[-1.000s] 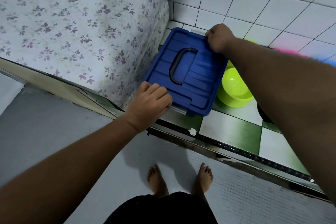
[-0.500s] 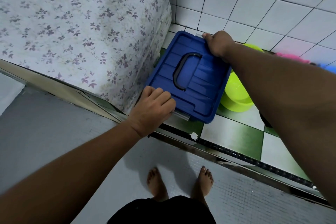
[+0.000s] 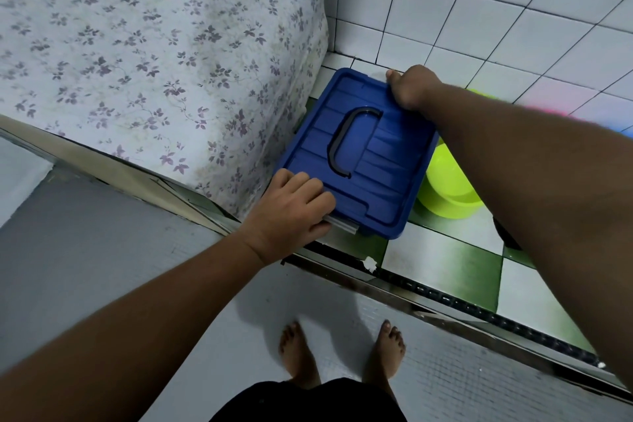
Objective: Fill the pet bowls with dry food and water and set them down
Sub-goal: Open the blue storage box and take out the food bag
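Both hands point(image 3: 291, 212) on blue lid point(image 3: 359, 154)

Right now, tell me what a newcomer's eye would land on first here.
The blue lid of a storage box on the floor beside the flower-patterned cover stands out first, its dark handle lying flat in the middle. The left hand grips its near edge at a clip and the right hand its far corner by the white tiled wall. A bright lime-green bowl sits just right of the box, on the green-and-white checked floor.
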{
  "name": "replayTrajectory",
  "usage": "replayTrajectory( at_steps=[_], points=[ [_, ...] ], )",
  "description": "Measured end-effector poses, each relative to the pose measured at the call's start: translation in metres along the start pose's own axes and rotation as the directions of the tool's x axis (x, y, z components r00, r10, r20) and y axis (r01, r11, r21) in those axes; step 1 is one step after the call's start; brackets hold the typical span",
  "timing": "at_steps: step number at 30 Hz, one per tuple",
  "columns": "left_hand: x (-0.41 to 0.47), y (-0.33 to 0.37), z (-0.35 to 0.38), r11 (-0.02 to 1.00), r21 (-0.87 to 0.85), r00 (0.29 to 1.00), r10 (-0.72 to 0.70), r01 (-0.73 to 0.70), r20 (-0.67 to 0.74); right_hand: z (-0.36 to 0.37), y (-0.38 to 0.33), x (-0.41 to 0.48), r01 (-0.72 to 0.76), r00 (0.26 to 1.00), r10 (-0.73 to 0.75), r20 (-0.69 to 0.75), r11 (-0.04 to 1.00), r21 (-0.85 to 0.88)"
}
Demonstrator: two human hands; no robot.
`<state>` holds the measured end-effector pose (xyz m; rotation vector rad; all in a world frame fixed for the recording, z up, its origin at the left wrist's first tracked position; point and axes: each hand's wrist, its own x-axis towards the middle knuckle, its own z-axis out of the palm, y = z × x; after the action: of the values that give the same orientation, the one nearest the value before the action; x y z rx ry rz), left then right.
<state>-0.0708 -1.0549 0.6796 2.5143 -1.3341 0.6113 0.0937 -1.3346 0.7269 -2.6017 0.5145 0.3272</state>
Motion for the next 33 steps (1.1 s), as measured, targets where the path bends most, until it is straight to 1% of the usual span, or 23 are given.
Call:
replayTrajectory(
  at_steps=[5, 8, 10, 12, 13, 15, 17, 19, 20, 21, 22, 24, 25, 26, 27, 30, 31, 32, 33],
  points=[
    [0.001, 0.000, -0.004, 1.000, -0.016, 1.000, 0.001, 0.000, 0.028, -0.004, 0.001, -0.002, 0.006, 1.000, -0.006, 0.013, 1.000, 0.004],
    [-0.001, 0.002, -0.012, 0.995, -0.087, 0.998, -0.034, 0.039, 0.051, -0.007, 0.004, -0.007, 0.008, 1.000, -0.008, -0.008, 1.000, 0.001],
    [0.003, 0.005, -0.019, 0.974, -0.181, 0.991, -0.128, 0.133, 0.039, -0.009, 0.009, -0.010, 0.026, 0.997, -0.024, -0.076, 0.999, 0.028],
    [0.015, 0.000, -0.025, 0.925, -0.246, 0.955, -0.297, 0.291, 0.010, -0.010, 0.013, -0.017, 0.008, 0.983, 0.001, -0.183, 0.999, 0.048],
    [0.025, -0.006, -0.027, 0.885, -0.261, 0.919, -0.395, 0.384, 0.013, -0.011, 0.015, -0.022, -0.016, 0.975, 0.024, -0.222, 0.999, 0.040],
    [0.047, -0.021, -0.028, 0.787, -0.248, 0.820, -0.569, 0.565, 0.064, -0.013, 0.017, -0.035, -0.070, 0.966, 0.066, -0.251, 0.998, -0.006],
    [0.070, -0.037, -0.030, 0.672, -0.194, 0.700, -0.687, 0.714, 0.196, -0.014, 0.018, -0.050, -0.100, 0.967, 0.074, -0.243, 0.990, -0.096],
    [0.084, -0.044, -0.030, 0.561, -0.158, 0.576, -0.732, 0.813, 0.364, -0.014, 0.026, -0.056, -0.142, 0.968, 0.108, -0.225, 0.980, -0.140],
    [0.088, -0.045, -0.029, 0.521, -0.141, 0.527, -0.736, 0.841, 0.425, -0.014, 0.029, -0.061, -0.160, 0.971, 0.128, -0.201, 0.975, -0.153],
    [0.090, -0.044, -0.028, 0.501, -0.124, 0.496, -0.733, 0.857, 0.466, -0.013, 0.033, -0.064, -0.139, 0.979, 0.107, -0.174, 0.973, -0.184],
    [0.091, -0.043, -0.027, 0.494, -0.110, 0.480, -0.731, 0.863, 0.485, -0.012, 0.037, -0.070, -0.096, 0.987, 0.063, -0.150, 0.970, -0.223],
    [0.094, -0.041, -0.029, 0.499, -0.080, 0.471, -0.735, 0.863, 0.487, -0.012, 0.034, -0.083, -0.013, 0.999, -0.001, -0.044, 0.943, -0.332],
    [0.095, -0.040, -0.030, 0.503, -0.068, 0.468, -0.736, 0.862, 0.490, -0.012, 0.031, -0.089, -0.004, 1.000, 0.002, -0.006, 0.943, -0.332],
    [0.096, -0.040, -0.031, 0.503, -0.059, 0.463, -0.736, 0.862, 0.494, -0.012, 0.029, -0.097, -0.015, 1.000, 0.018, 0.007, 0.955, -0.297],
    [0.096, -0.040, -0.033, 0.503, -0.053, 0.459, -0.735, 0.863, 0.499, -0.013, 0.027, -0.101, 0.013, 0.999, -0.001, 0.036, 0.947, -0.321],
    [0.100, -0.042, -0.038, 0.515, -0.056, 0.475, -0.735, 0.855, 0.484, -0.016, 0.024, -0.117, -0.018, 1.000, 0.020, 0.004, 0.956, -0.292],
    [0.102, -0.043, -0.039, 0.515, -0.059, 0.478, -0.739, 0.855, 0.475, -0.016, 0.026, -0.117, 0.031, 0.999, -0.027, 0.017, 0.948, -0.317],
    [0.104, -0.043, -0.041, 0.512, -0.066, 0.480, -0.743, 0.856, 0.466, -0.019, 0.026, -0.120, 0.033, 0.999, -0.035, 0.000, 0.954, -0.299],
    [0.107, -0.043, -0.043, 0.506, -0.072, 0.479, -0.749, 0.859, 0.457, -0.023, 0.025, -0.122, 0.053, 0.998, -0.058, -0.004, 0.946, -0.321]
  ],
)
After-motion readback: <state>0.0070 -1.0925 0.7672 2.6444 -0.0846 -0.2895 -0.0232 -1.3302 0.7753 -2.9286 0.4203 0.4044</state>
